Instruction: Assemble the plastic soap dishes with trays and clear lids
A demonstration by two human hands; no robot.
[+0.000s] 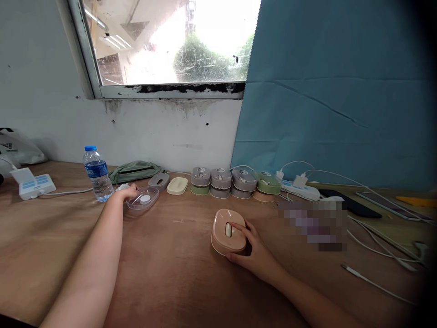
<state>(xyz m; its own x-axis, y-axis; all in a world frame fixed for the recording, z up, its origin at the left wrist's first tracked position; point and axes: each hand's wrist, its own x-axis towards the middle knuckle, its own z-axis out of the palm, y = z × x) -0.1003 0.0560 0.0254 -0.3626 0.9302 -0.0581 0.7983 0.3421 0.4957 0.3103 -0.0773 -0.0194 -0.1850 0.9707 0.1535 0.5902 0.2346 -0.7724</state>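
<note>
Peach plastic, glossy lid, little cream knob (228,230) in the middle: that's the box (220,237) sitting in the open middle of the brown wooden surface (167,273), and the person's right hand (256,255) is on it. Thumb's down along the near side, index is up by the knob, the rest curl over the right edge, so the fingers look clamped on that side of it. Lid's on and the box sits flat.

Left arm is stretched way out to a clear tray (139,208) with a white disc (145,199) in it. The left hand (131,192) is at the tray's far left end, next to something white and crumpled. From where I'm standing I can't tell whether those fingers are pinching anything.

Just beyond the tray are a grey piece (165,180) with an oval slot and a cream one (177,186), then four more boxes along the wall: grey over green (200,181), two all-grey ones (221,182), green over peach (268,187). Water bottle (97,175) and green pouch (136,171) at the back left, white power strip (309,192) and cables over on the right.
</note>
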